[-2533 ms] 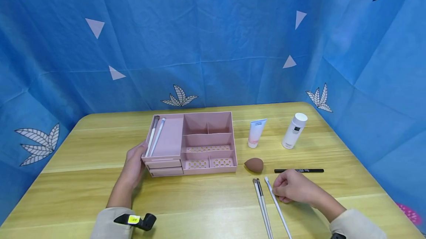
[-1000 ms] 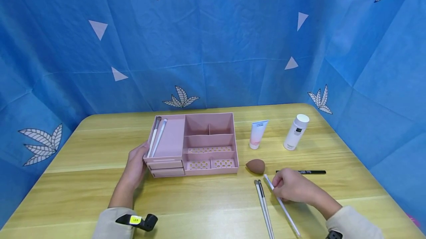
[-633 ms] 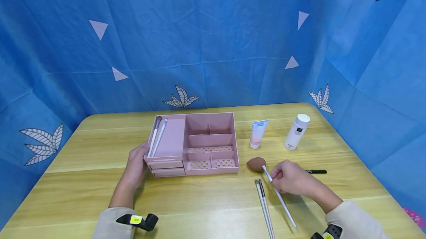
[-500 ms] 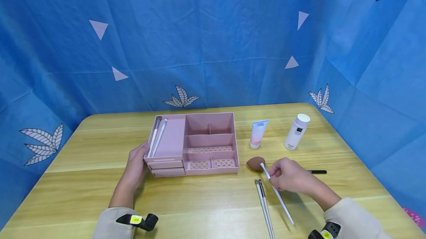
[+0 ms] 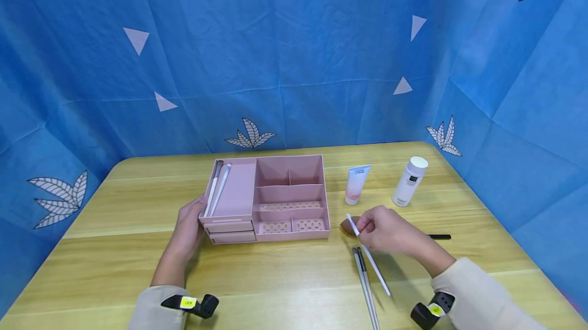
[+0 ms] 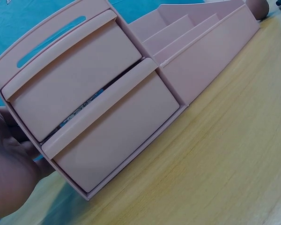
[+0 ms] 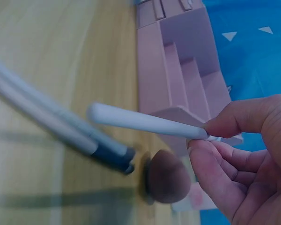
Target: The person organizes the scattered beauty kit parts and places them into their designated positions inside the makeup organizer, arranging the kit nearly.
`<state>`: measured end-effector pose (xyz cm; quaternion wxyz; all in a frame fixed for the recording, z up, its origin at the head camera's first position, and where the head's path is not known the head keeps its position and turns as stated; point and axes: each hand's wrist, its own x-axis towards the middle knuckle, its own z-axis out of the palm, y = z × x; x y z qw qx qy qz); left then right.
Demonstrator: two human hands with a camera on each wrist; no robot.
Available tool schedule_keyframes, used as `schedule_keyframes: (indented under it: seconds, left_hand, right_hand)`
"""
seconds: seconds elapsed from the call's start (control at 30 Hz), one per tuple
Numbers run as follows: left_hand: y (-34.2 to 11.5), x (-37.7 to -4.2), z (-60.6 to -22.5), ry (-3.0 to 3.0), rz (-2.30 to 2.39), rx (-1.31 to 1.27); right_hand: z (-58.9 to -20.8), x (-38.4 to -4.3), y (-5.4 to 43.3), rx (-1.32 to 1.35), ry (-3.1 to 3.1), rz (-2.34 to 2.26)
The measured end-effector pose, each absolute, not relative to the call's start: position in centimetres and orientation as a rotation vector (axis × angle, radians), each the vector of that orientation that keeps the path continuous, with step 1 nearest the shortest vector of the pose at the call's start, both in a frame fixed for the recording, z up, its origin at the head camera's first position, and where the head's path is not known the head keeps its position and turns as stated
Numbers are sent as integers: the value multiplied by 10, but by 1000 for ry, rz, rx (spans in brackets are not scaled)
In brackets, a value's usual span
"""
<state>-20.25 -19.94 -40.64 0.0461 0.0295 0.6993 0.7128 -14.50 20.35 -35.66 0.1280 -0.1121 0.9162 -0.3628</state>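
My right hand (image 5: 383, 230) pinches a slim white makeup brush (image 5: 374, 269) between thumb and fingertips, tilted above the table. In the right wrist view the brush's rounded white end (image 7: 100, 114) points away from the fingers. Below it lie a brown makeup sponge (image 7: 168, 178) and two makeup brushes (image 5: 366, 289) side by side. My left hand (image 5: 186, 230) holds the left side of a pink makeup organizer (image 5: 289, 235); its fingers are partly hidden behind the side wall in the left wrist view. Two more brushes (image 5: 220, 189) lie in the organizer's top left section.
A small squeeze tube (image 5: 356, 184) and a white bottle (image 5: 409, 182) stand behind the sponge. Partly hidden by the right hand is a black pencil (image 5: 439, 236). The organizer has open compartments on its right and two drawers (image 6: 103, 131) at front left. A blue curtain (image 5: 294, 54) hangs behind the table.
My right hand has picked the white brush up off the table and moved it left and away from me, over the sponge. The left hand and organizer stay in place.
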Motion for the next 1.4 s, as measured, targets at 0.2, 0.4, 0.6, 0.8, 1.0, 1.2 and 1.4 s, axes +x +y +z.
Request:
schedule_keyframes:
  seconds: [0.2,0.4,0.6,0.8,1.0,1.2,1.4]
  left_hand:
    - [-200,-202,-407,2151,2197,89]
    - [-200,-202,-406,2131,2209,83]
    - [-200,-202,-405,2122,2185,77]
    - [-199,-202,-405,2127,2181,71]
    - [-200,-203,-406,2143,2191,70]
    - [-200,-203,-406,2141,2184,59]
    - [-201,-203,-407,2148,2189,66]
  right_hand:
    - [-351,-154,194,-322,2637,-1128]
    - [-350,-163,185,-287,2501,-1301]
    - [-348,-174,176,-244,2367,-1435]
    - [-345,-187,162,-216,2296,-1510]
    - [-340,-201,142,-205,2249,-1577]
    - [-329,-217,116,-196,2192,-1665]
    - [-323,-230,89,-163,2133,-1716]
